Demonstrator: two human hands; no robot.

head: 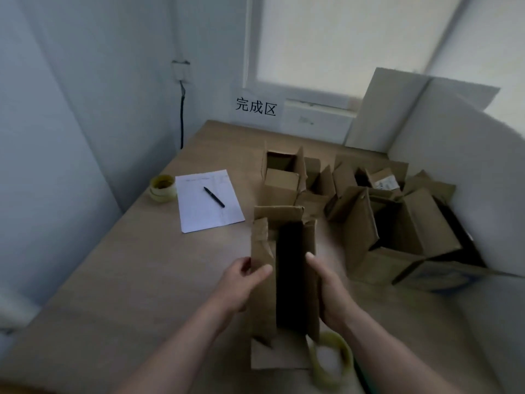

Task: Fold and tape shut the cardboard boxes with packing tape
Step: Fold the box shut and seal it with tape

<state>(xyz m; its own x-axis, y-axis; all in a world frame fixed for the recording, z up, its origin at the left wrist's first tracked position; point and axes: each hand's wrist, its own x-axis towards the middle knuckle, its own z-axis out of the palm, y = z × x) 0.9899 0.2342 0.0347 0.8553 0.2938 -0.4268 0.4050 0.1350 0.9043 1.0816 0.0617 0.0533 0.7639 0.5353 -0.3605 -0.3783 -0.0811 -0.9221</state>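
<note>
The box (pixel 284 274) stands on the table (pixel 127 280), right in front, top wide open, w/ four flaps sticking up or out. The left hand (pixel 241 277) pinches the left long flap, thumb on the inside, fingers behind. The right hand (pixel 329 288) lies along the right long flap w/ fingers mostly straight, pressing on it; I think it's not curled round it, but the picture is blurry there.

What could go wrong:
- The left flap looks torn and bent near its top. Push hard and it may rip more or fold crooked.
- If the long flaps go down before the short end ones, the top may not shut flat.
- The near tape roll (pixel 332 356) sits just beside the box's near corner, under the right wrist. An arm could knock it away.

Count:
- 1 box in hand.
- A pile of open boxes (pixel 369 211) at the right, approx. six; can't be sure, they overlap.
- 2 tape rolls; the far tape roll (pixel 162 187) is by the paper.
- 1 paper sheet (pixel 207 200).
- 1 pen (pixel 214 197) on it.
- 1 wall sign (pixel 256 107).
</note>
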